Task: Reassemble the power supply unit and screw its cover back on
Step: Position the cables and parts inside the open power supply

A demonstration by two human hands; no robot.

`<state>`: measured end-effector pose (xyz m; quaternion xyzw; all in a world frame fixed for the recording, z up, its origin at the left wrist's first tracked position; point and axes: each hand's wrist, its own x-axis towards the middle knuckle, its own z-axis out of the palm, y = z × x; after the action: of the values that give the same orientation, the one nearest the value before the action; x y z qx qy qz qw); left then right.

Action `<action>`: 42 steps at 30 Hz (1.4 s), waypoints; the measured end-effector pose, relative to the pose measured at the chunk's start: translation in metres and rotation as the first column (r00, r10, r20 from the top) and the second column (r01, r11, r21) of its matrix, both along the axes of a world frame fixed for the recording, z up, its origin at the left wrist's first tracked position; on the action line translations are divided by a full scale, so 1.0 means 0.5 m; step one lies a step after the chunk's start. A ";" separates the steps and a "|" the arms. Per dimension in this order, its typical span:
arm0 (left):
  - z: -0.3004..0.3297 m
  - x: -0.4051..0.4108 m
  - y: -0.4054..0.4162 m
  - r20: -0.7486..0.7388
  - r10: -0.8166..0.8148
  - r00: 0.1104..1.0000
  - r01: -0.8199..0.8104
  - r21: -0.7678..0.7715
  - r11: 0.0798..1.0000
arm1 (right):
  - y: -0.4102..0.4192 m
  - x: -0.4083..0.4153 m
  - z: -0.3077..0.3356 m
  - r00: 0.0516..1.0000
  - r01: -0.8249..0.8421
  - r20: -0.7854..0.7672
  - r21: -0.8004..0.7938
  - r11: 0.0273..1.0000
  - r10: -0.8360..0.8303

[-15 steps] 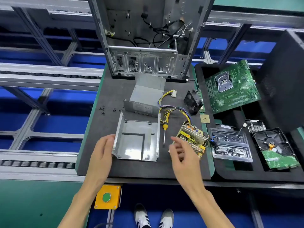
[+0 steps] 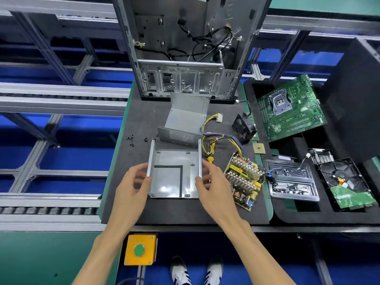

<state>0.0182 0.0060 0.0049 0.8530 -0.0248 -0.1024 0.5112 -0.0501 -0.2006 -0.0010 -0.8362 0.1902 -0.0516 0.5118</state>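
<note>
Lighting: bright, even, overhead, with soft short shadows under the hands (image 2: 213, 188) on the counter (image 2: 185, 212). Glare: pale reflections on the metal tray (image 2: 174, 175) between the hands. Image quality: strong wide-angle bowing of rails and frames towards the edges; slight softness at the fingertips and far corners.

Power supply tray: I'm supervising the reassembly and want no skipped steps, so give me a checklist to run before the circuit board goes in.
1. Tray interior free of parts: ok, only a black strip on the floor.
2. Tray held steady: ok, left hand and right hand each have a grip on a side wall.
3. Circuit board within reach: ok, it lies just right of the tray.
4. Board wires untangled: cannot tell, the wire bundle loops over the screwdriver.
5. Cover out of the way: ok, behind the tray.
6. Screws at hand: ok, loose on the mat, left of the tray.
</note>
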 end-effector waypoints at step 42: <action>0.058 -0.059 -0.324 0.159 -0.446 0.881 0.389 0.294 0.873 | -0.277 -0.060 0.006 0.973 -0.189 -0.211 -0.473 0.861 0.098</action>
<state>-0.0114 -0.1560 0.0338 0.8913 -0.2529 -0.1176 0.3575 -0.0804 -0.3390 0.0022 -0.9514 0.1530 0.0158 0.2667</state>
